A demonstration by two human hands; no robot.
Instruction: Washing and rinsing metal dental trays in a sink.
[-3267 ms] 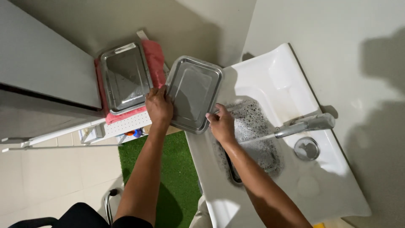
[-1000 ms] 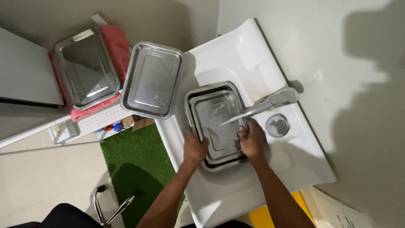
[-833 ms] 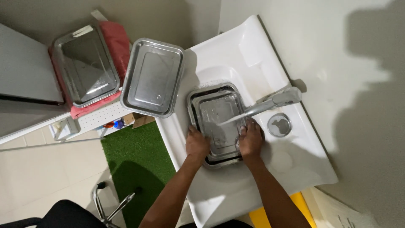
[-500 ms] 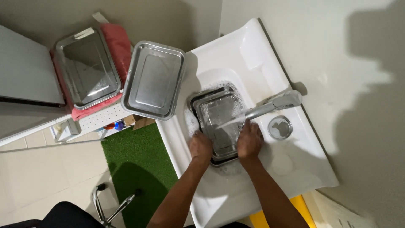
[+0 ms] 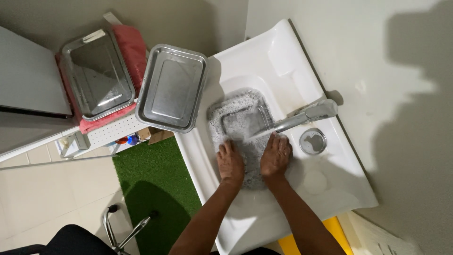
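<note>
1. Hands: left hand [image 5: 230, 163] and right hand [image 5: 276, 156] both down in the basin of the white sink [image 5: 264, 52], palms flat on a foam-covered metal tray [image 5: 240, 130].
2. Fingers: spread and pressing on the tray's near end, not curled round its rim as far as the foam lets me see. Resting contact, no clear grip.
3. Tray position: sits in the basin, near end under the hands, far end toward the sink's back edge. Long axis runs away from the person, tilted slightly left.
4. Key relation: tray lies straight ahead of the fingers. Left hand on its near-left corner, right hand on its near-right corner, so both are about equally near.
5. Faucet [image 5: 302, 117]: spout reaches over the tray from the right, just above the right hand's fingertips.
6. Drain cap [image 5: 313, 140]: on the sink deck, just right of the right hand.
7. Off sink, left: empty steel tray [image 5: 172, 87] overhanging the sink's left edge; second steel tray [image 5: 96, 73] on a red cloth [image 5: 132, 45].
</note>
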